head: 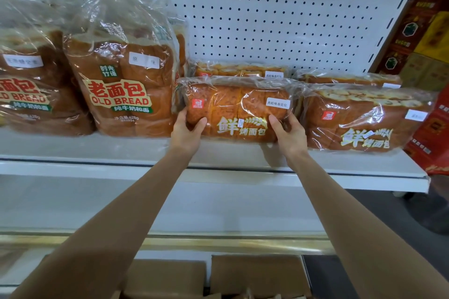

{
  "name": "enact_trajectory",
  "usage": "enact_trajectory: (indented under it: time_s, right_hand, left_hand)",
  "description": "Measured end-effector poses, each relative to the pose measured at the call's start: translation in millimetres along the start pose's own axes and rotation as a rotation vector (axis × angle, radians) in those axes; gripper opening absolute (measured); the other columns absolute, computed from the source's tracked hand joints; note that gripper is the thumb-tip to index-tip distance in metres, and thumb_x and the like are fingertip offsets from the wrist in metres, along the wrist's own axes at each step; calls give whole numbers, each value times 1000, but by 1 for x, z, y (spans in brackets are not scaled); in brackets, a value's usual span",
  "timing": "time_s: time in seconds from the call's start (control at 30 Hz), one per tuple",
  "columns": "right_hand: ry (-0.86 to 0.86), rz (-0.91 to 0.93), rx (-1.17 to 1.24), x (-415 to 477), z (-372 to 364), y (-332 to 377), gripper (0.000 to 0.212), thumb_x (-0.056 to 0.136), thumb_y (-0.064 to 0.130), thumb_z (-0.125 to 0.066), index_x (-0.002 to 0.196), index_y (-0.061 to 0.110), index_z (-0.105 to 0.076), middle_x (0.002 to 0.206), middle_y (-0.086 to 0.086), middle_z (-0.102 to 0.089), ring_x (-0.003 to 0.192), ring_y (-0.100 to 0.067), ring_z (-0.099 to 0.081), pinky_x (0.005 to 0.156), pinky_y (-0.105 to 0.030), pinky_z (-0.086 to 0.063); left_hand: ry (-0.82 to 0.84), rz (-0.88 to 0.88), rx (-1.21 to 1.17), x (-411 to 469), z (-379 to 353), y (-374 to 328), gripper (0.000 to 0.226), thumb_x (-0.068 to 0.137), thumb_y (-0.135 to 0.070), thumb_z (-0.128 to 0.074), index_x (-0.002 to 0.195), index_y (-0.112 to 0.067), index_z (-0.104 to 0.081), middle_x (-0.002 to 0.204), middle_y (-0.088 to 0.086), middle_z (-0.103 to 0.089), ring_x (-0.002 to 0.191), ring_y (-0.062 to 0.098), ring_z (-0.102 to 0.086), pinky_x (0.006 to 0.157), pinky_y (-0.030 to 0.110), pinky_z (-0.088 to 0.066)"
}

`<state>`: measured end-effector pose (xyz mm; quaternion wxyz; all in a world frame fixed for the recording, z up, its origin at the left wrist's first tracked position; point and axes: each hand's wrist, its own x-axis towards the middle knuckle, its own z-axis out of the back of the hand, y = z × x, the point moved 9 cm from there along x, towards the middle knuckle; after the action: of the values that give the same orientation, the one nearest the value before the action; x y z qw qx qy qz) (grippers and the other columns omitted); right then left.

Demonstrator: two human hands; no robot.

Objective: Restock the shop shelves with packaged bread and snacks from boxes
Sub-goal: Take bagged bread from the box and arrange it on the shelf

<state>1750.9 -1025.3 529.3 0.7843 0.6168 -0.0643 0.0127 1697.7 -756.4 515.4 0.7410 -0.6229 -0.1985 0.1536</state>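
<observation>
1. The left hand [185, 132] grips the left end of a clear-wrapped pack of sliced baked bread [239, 107]. Its thumb lies on the pack's front face and its fingers curl round the end, out of sight.
2. The right hand [288, 135] grips the same pack at its lower right. The thumb presses the front just below the white label [278, 103], and the other fingers are hidden under or behind the wrapper.
3. The pack lies lengthwise in the middle of the frame, on the white shelf [97, 150] near its front. Whether its weight rests fully on the shelf cannot be told.
4. Just behind it, against the white pegboard back panel [267, 19], lies another pack [240, 69] with a similar label.
5. To the right, just beside the held pack, sits a matching pack of baked bread [364, 116], with a further pack [347, 77] behind it.
6. To the left stands a tall bag marked OLD BREAD [121, 90], close to the held pack's left end. A second Old Bread bag [29, 85] stands at the left edge of the frame.
7. At the right edge, red and brown printed cartons [430, 31] are stacked beside the shelving.
8. At the bottom centre, below the shelving, are two cardboard boxes [257, 274]. Their contents cannot be made out.
</observation>
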Motion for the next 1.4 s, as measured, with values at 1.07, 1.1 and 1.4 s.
enact_trajectory:
  time_s: [1.07, 1.1, 1.4]
  right_hand:
    - [131, 134, 52, -172, 187, 65, 49, 91, 36, -64, 132, 12, -52, 118, -3, -64, 110, -21, -61, 99, -46, -48]
    - [141, 116, 53, -176, 189, 57, 48, 91, 38, -64, 131, 13, -53, 116, -3, -64, 107, -21, -62, 98, -47, -49]
    - [238, -98, -3, -194, 166, -71, 40, 91, 44, -61, 124, 22, -54, 114, 0, -65, 103, -17, -64, 96, -42, -52]
  left_hand:
    - [-70, -30, -7, -280, -60, -129, 55, 90, -35, -66, 137, -17, -46, 115, 4, -61, 102, 15, -58, 76, 17, -41]
    - [-72, -7, 9, -288, -63, -124, 55, 90, -37, -66, 137, -17, -46, 115, 3, -61, 102, 14, -58, 78, 19, -41]
    - [0, 195, 100, -316, -99, -15, 55, 91, -37, -63, 138, -17, -44, 114, -1, -60, 97, 11, -58, 72, 18, -42]
